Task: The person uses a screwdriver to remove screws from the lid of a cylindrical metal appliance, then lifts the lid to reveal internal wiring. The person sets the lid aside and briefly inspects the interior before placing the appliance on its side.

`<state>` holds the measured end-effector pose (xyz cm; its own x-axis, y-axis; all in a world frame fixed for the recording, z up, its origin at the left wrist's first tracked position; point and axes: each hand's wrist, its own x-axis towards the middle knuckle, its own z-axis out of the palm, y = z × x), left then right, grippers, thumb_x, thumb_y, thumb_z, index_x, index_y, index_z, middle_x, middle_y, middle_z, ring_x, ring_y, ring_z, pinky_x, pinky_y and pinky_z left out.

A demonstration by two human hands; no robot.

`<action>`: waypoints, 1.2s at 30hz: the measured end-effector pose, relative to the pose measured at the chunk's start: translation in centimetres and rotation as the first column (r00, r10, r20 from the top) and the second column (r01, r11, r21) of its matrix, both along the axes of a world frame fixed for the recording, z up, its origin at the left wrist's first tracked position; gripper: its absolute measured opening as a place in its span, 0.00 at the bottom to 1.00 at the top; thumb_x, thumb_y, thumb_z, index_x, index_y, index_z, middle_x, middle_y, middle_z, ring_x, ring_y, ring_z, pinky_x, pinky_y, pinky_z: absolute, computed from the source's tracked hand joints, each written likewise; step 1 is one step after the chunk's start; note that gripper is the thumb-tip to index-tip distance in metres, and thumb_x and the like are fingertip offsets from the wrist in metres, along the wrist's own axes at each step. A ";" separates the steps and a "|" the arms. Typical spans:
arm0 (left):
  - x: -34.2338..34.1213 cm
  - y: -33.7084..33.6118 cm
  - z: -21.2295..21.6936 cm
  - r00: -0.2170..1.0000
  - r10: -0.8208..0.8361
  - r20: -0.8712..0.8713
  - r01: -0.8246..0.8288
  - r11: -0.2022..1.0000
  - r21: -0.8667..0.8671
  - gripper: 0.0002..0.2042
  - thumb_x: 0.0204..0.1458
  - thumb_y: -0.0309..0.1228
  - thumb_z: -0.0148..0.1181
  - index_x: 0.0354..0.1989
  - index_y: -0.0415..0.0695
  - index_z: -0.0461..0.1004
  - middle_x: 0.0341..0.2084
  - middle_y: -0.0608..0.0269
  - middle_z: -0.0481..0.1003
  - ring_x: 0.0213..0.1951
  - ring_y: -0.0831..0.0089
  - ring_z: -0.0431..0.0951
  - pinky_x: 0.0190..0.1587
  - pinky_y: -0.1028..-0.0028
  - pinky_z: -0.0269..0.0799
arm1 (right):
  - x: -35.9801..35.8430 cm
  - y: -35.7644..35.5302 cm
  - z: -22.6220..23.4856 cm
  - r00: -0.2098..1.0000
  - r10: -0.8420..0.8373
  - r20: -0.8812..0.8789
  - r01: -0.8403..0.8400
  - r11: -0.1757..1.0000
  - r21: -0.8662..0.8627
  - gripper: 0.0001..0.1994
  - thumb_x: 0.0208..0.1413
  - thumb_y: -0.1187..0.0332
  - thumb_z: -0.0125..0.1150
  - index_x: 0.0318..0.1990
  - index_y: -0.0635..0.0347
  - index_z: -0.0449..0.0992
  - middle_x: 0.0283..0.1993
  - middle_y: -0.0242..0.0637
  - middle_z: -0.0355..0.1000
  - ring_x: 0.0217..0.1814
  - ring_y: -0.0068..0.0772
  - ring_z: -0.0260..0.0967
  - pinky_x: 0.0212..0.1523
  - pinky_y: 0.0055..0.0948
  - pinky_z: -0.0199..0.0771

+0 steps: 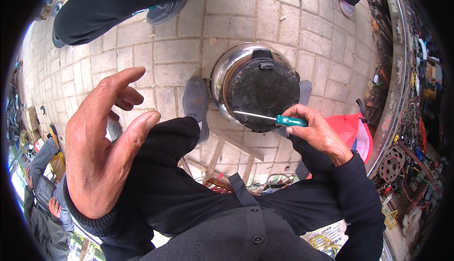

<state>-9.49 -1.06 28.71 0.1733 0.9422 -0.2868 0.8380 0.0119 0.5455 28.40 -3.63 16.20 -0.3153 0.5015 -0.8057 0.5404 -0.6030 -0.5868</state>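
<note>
A round metal pot-like appliance (220, 74) rests on the paving between my feet, its dirty black base (265, 88) turned upward. My right hand (319, 131) grips the teal handle of a screwdriver (291, 121). The screwdriver's thin shaft reaches left across the near edge of the black base; I cannot tell whether its tip touches. Raised at the left, my left hand (106, 138) is empty, with its thumb and curled fingers apart. It is not touching the appliance.
Close by on the right lies a red bag (345, 131). Beyond a metal rail (395, 72) are heaps of parts and wires (416, 143). A person's dark-clothed leg (104, 13) and shoe (168, 11) are across from me. Other people stand at the far left.
</note>
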 end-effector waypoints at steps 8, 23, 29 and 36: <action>0.2 0.2 -0.2 1.000 -0.023 -0.001 0.023 1.000 0.020 0.22 0.61 0.35 0.62 0.63 0.41 0.73 0.38 0.55 0.79 0.36 0.69 0.78 0.41 0.72 0.71 | 0.1 0.0 0.1 1.000 -0.025 -0.012 0.025 1.000 -0.001 0.13 0.57 0.78 0.65 0.50 0.64 0.76 0.40 0.28 0.73 0.45 0.19 0.67 0.49 0.25 0.68; 2.6 0.1 0.0 0.998 0.058 -0.032 -0.061 0.995 -0.083 0.23 0.55 0.27 0.68 0.60 0.37 0.74 0.38 0.52 0.77 0.38 0.65 0.77 0.44 0.69 0.74 | 4.7 1.2 2.1 0.998 -0.046 0.052 0.044 0.998 0.043 0.14 0.63 0.66 0.64 0.51 0.66 0.77 0.37 0.26 0.72 0.39 0.16 0.66 0.40 0.21 0.67; 4.0 0.5 0.0 0.995 -0.057 -0.087 0.048 0.994 -0.103 0.24 0.53 0.25 0.69 0.60 0.36 0.73 0.38 0.49 0.77 0.40 0.60 0.77 0.47 0.66 0.74 | 8.0 2.2 3.0 0.974 -0.179 0.139 0.160 0.977 0.141 0.16 0.64 0.63 0.62 0.51 0.66 0.78 0.35 0.27 0.72 0.38 0.18 0.66 0.39 0.24 0.68; 4.8 0.8 -0.1 0.988 -0.104 -0.114 0.093 0.991 -0.097 0.24 0.54 0.25 0.68 0.60 0.36 0.73 0.38 0.49 0.77 0.40 0.60 0.78 0.46 0.65 0.74 | 9.0 2.7 1.6 0.959 -0.175 0.223 0.105 0.950 0.294 0.16 0.64 0.62 0.63 0.51 0.65 0.80 0.35 0.27 0.73 0.37 0.17 0.65 0.38 0.24 0.68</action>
<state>-4.67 -0.22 28.66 0.2233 0.8912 -0.3948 0.8964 -0.0286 0.4423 37.44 -0.95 17.84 -0.0375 0.7401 -0.6714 0.6093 -0.5156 -0.6024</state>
